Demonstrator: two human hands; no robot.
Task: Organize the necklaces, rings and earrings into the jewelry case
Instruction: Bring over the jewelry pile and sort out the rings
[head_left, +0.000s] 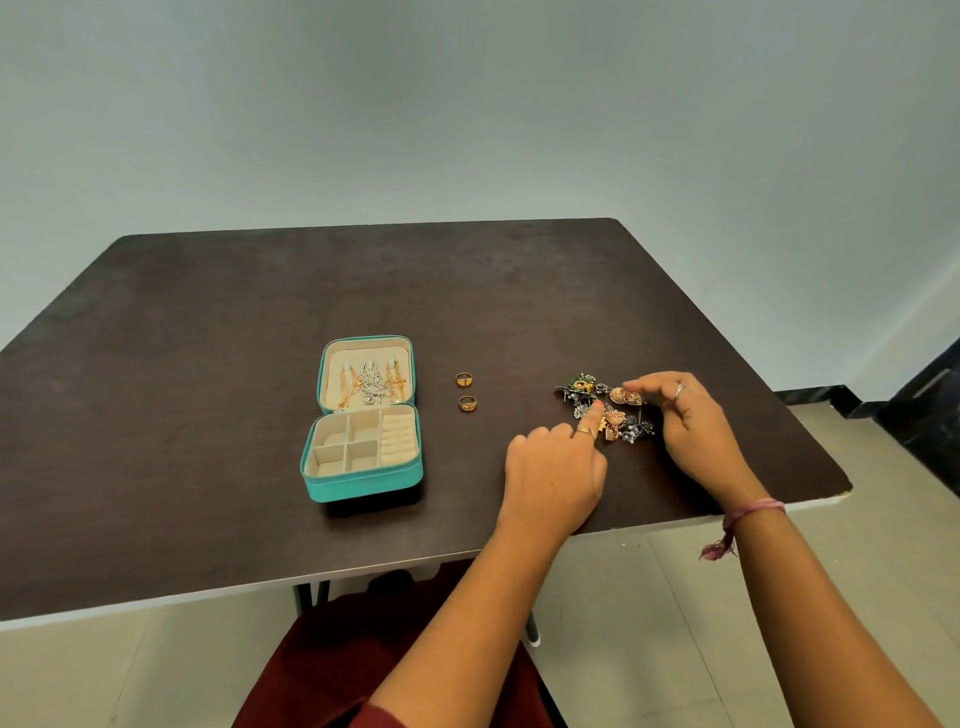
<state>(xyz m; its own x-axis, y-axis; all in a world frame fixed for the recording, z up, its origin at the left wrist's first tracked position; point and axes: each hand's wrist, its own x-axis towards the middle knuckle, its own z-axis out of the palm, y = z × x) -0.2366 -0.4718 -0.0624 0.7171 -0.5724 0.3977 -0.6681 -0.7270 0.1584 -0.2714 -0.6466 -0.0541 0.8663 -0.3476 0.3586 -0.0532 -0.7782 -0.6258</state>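
I see the open teal zip-round jewelry case (362, 421) towards the counter's near edge, chains already hung in its lid, its tray compartments bare; two gold rings (466, 391) wait beside it. My left hand (553, 474) pokes one finger into the mixed earring heap (605, 410); my right hand (688, 428) pinches there, so I judge earrings and rings remain.

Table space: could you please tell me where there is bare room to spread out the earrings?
The table is bare left of the jewelry case and all along the far edge. A narrower patch lies between the two gold rings and the earring pile. It is crowded around the pile, where the left hand and right hand work.
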